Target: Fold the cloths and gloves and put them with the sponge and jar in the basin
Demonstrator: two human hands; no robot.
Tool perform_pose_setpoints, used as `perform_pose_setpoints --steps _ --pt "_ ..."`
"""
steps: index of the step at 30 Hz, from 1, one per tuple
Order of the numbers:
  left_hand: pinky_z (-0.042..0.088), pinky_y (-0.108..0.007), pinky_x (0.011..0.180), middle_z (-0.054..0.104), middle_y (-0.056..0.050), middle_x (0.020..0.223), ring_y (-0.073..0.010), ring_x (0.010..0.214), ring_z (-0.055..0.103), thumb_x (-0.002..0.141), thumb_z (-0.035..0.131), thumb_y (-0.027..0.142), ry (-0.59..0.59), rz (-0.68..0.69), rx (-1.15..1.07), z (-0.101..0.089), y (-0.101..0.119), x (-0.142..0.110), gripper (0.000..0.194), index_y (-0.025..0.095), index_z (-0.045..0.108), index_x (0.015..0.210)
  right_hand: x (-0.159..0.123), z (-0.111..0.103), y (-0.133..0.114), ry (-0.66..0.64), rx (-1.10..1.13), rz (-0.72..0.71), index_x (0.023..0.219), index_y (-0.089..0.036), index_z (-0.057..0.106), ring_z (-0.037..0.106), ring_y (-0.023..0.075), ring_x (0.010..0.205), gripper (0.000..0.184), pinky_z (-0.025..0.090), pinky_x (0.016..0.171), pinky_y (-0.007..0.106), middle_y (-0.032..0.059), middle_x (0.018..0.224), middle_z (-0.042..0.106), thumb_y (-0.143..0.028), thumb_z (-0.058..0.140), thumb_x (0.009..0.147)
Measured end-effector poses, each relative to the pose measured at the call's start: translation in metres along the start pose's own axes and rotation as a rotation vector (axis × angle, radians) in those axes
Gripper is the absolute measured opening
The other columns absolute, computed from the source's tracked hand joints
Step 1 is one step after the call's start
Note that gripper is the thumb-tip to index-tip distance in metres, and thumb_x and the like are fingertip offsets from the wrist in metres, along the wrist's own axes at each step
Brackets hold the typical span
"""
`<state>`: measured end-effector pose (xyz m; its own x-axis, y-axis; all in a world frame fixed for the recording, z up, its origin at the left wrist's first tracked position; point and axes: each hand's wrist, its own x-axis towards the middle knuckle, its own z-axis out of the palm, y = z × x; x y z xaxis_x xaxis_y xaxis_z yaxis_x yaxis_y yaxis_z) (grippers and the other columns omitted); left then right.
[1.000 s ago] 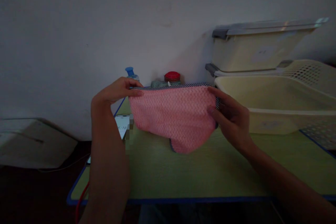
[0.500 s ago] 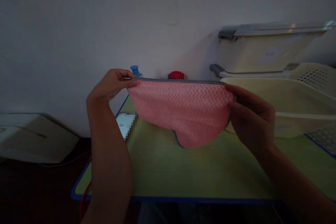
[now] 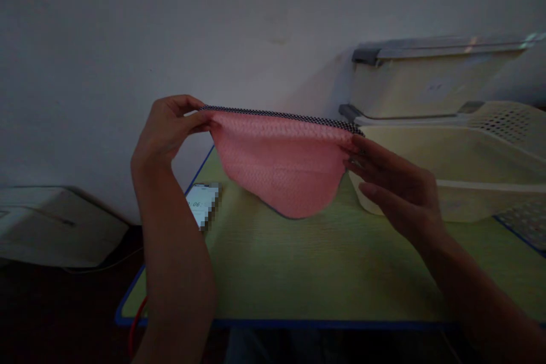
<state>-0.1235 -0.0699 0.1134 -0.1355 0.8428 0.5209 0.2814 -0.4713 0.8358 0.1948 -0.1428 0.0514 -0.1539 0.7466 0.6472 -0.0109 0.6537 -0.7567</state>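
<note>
Pink cloth stretched between your two hands above the table

At far left, a whitish box-like object [image 3: 51, 233] stands below the wall [image 3: 128, 40]. A red cord [image 3: 135, 319] curves past the table's near left corner, beside your left forearm. Your left hand [image 3: 166, 128] is closed in a pinch, thumb against fingers, on the upper left corner of the pink cloth [image 3: 281, 165]. Just right of that forearm, a phone [image 3: 202, 202] with a lit screen lies on the green, blue-edged table [image 3: 298, 273]. The cloth hangs in the air over the table, its black-and-white checked border [image 3: 273, 114] along the top, sloping slightly down to the right, its lower part sagging in a rounded curve. Your right hand [image 3: 401, 199] is partly open, thumb apart from the fingers; its fingertips meet the cloth's right end, but you cannot tell how firmly they grip. Behind that hand sits an open cream bin [image 3: 426, 151], with a lidded container [image 3: 426, 88] farther back and a perforated basket [image 3: 507, 116] at far right.
</note>
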Motion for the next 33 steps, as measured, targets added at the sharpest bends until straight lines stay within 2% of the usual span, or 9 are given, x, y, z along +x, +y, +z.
perform_pose_setpoints --steps 3,6,10,14,15,22,26,29,33 --pt "0.049 -0.022 0.072 0.068 0.001 0.077 -0.0085 0.071 0.061 0.058 0.069 0.013 0.000 0.118 -0.053 0.004 0.005 0.000 0.011 0.016 0.062 0.065 -0.002 0.003 0.003 0.006 -0.066 -0.040 0.121 -0.033 0.055 0.046 0.0217 0.124 0.053 0.040 0.104 0.044 -0.0013 0.134 0.050 -0.025 0.071 0.071" --pt "0.049 -0.020 0.066 0.067 0.003 0.072 -0.0070 0.067 0.060 0.059 0.068 0.010 0.119 0.208 -0.077 0.011 0.014 0.000 0.011 0.015 0.060 0.065 0.000 0.004 0.005 0.036 -0.075 -0.067 0.122 -0.031 0.055 0.054 0.0212 0.116 0.051 0.047 0.096 0.041 0.0011 0.128 0.056 -0.022 0.068 0.073" --pt "0.042 -0.017 0.050 0.058 0.006 0.055 -0.0043 0.050 0.052 0.061 0.067 0.008 0.227 0.191 -0.020 0.012 0.032 -0.005 0.011 0.015 0.059 0.063 0.009 0.005 -0.005 0.199 -0.135 -0.072 0.110 -0.029 0.063 0.067 0.0161 0.077 0.037 0.057 0.071 0.033 0.0001 0.087 0.071 -0.018 0.066 0.075" --pt "0.034 -0.018 0.043 0.055 0.005 0.047 -0.0045 0.044 0.047 0.059 0.068 0.010 0.174 0.207 0.041 0.002 0.048 -0.011 0.009 0.014 0.060 0.061 0.022 0.003 -0.035 0.377 -0.289 -0.120 0.072 -0.024 0.071 0.057 0.0097 0.047 0.001 0.048 0.044 0.023 -0.0023 0.056 0.063 -0.023 0.070 0.072" --pt "0.032 -0.018 0.042 0.054 0.005 0.046 -0.0045 0.042 0.045 0.057 0.069 0.011 0.164 0.206 0.059 -0.001 0.051 -0.013 0.009 0.014 0.061 0.060 0.025 0.002 -0.042 0.389 -0.316 -0.114 0.067 -0.023 0.070 0.055 0.0089 0.045 0.004 0.047 0.042 0.022 -0.0025 0.053 0.061 -0.023 0.071 0.071" --pt "0.041 -0.022 0.050 0.056 0.003 0.051 -0.0085 0.049 0.050 0.055 0.069 0.025 -0.002 0.045 0.224 -0.005 0.046 -0.020 0.013 0.016 0.060 0.060 0.037 -0.009 -0.048 0.229 -0.281 0.038 0.078 -0.021 0.062 0.060 0.0110 0.047 0.021 0.047 0.042 0.020 -0.0051 0.056 0.061 -0.013 0.073 0.061" --pt "0.049 -0.025 0.063 0.060 0.001 0.060 -0.0120 0.059 0.059 0.057 0.066 0.021 0.011 -0.080 0.284 -0.002 0.032 -0.019 0.011 0.015 0.061 0.064 0.039 -0.009 -0.034 0.081 -0.401 0.115 0.069 -0.019 0.059 0.062 0.0140 0.051 0.008 0.044 0.040 0.021 -0.0023 0.055 0.061 -0.018 0.067 0.067" --pt "0.051 -0.026 0.070 0.063 0.001 0.063 -0.0136 0.065 0.063 0.060 0.065 0.014 0.087 -0.063 0.301 -0.004 0.038 -0.022 0.007 0.015 0.062 0.066 0.042 -0.007 -0.037 0.066 -0.501 0.058 0.069 -0.019 0.058 0.063 0.0152 0.054 0.007 0.046 0.044 0.022 -0.0005 0.058 0.062 -0.020 0.065 0.069" --pt "0.051 -0.029 0.078 0.068 -0.002 0.077 -0.0125 0.073 0.064 0.067 0.066 0.018 0.120 0.113 0.324 -0.017 0.067 -0.049 0.012 0.013 0.065 0.078 0.035 -0.010 -0.061 0.060 -0.614 -0.179 0.078 -0.020 0.059 0.065 0.0157 0.071 0.003 0.054 0.065 0.028 0.0027 0.077 0.066 -0.019 0.060 0.076"
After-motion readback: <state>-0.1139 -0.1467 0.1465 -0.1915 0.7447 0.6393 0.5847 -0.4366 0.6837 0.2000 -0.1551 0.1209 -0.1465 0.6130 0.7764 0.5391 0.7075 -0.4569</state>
